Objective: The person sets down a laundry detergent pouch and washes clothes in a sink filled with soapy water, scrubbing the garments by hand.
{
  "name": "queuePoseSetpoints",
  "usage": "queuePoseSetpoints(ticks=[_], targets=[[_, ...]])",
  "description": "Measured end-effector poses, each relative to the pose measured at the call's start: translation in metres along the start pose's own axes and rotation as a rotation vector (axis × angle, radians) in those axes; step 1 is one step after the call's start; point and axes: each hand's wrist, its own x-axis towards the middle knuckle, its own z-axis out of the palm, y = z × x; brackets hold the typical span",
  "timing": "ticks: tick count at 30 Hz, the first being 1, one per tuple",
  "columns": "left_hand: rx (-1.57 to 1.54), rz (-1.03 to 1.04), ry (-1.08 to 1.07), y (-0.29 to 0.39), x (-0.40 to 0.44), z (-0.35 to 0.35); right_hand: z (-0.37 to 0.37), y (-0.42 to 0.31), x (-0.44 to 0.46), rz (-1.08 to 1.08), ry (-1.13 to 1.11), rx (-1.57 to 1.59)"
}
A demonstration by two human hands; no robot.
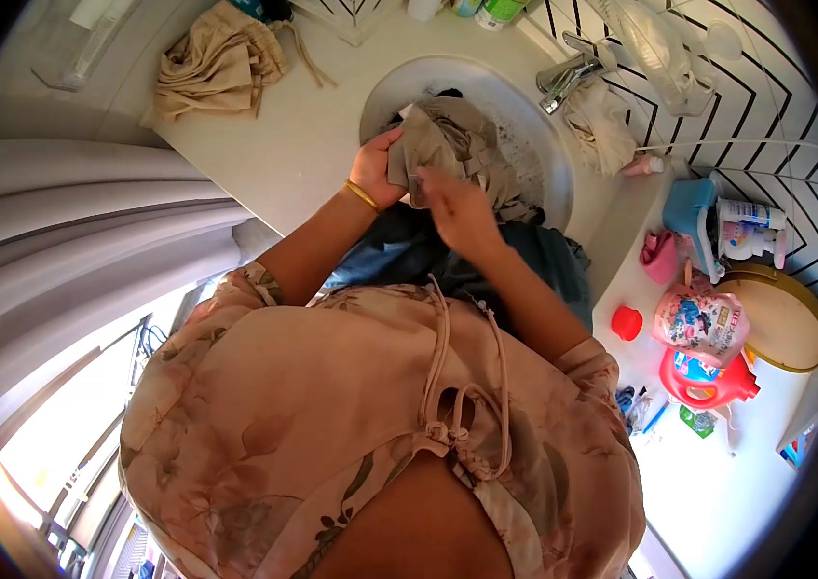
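Grey-brown crumpled cloth [462, 130] bunched in a round, pale basin [564, 188] set into a smooth off-white bench [308, 130]. White suds [515, 130] show along the basin's right inner wall. Bench's left edge runs on a slant from far left down to the near side, beneath the left forearm. A strip of bench lies between the basin's left rim and a beige gathered garment with a drawstring [221, 63], far left. Far right, a chrome tap [568, 72] stands at the rim, its spout towards the basin; a cream crumpled cloth [600, 125] just beside it. Right forearm reaches in over the near right rim. Dark blue-green cloth [544, 265] fills the near side between rim and body; cannot tell if worn or draped. Further right: a red round cap [626, 323], a pink printed pouch [703, 323] and a red plastic bottle [732, 384], all well apart from the hands.

Grey-brown cloth lies between and beyond both hands, its near left part raised above the basin. Left hand [375, 176], gold-coloured bangle [362, 195] at the wrist, pinches the left edge between thumb and fingers. Right hand [464, 214], slightly blurred, has fingers bent and pinching the near edge, close beside the left.
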Motion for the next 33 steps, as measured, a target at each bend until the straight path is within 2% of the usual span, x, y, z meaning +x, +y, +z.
queuePoseSetpoints(ticks=[3,5,8,11,14,16,17,19,20,21,22,24,26,27,28,29,31,32,33], targets=[[0.044,-0.025,-0.066,0.001,-0.006,0.013,-0.026,0.008,0.028,0.296,0.094,0.108],[0.143,-0.061,-0.087,0.001,-0.011,0.025,-0.025,0.037,0.048,0.226,0.253,0.294],[0.321,-0.110,-0.104,0.008,-0.017,0.040,-0.027,0.055,0.074,0.201,0.192,0.375],[0.414,-0.136,-0.153,0.015,-0.022,0.048,-0.038,0.042,0.085,0.241,-0.105,0.370],[0.578,-0.107,-0.123,0.024,-0.028,0.046,-0.042,0.073,0.086,0.332,-0.243,0.043],[0.800,-0.029,-0.059,0.023,-0.034,0.044,-0.050,0.070,0.086,0.435,-0.072,0.245],[0.765,0.011,-0.050,0.021,-0.030,0.039,-0.053,0.068,0.085,0.486,0.018,0.345],[0.693,0.089,-0.031,0.014,-0.010,0.015,-0.046,0.060,0.078,0.452,0.206,0.395],[0.551,0.110,-0.046,0.014,0.001,0.006,-0.037,0.052,0.074,0.432,0.301,0.420],[0.411,0.130,-0.059,0.015,0.013,-0.003,-0.026,0.030,0.069,0.314,0.450,0.186],[0.272,0.148,-0.072,0.014,0.024,-0.011,-0.008,0.012,0.060,0.222,0.397,0.032],[0.136,0.094,-0.555,-0.002,0.052,-0.025,0.018,-0.011,0.046,0.036,0.286,-0.274],[-0.017,0.026,-1.021,-0.025,0.071,-0.033,0.012,0.002,0.058,0.137,0.367,-0.256],[0.369,0.159,-0.435,-0.035,0.066,-0.030,0.007,0.009,0.069,0.179,0.411,-0.250],[0.717,0.279,0.178,-0.047,0.061,-0.024,0.006,0.001,0.079,0.286,0.632,-0.261],[0.928,0.366,0.088,-0.040,0.075,-0.030,0.010,-0.012,0.087,0.412,0.851,-0.265],[1.310,0.616,-0.130,-0.018,0.086,-0.023,-0.022,-0.011,0.079,0.267,0.480,-0.219],[0.778,0.586,-0.136,-0.032,0.082,-0.029,0.001,-0.017,0.068,0.096,0.519,-0.284],[0.244,0.597,-0.160,-0.053,0.038,0.032,0.004,-0.024,0.063,0.182,0.420,-0.363]])
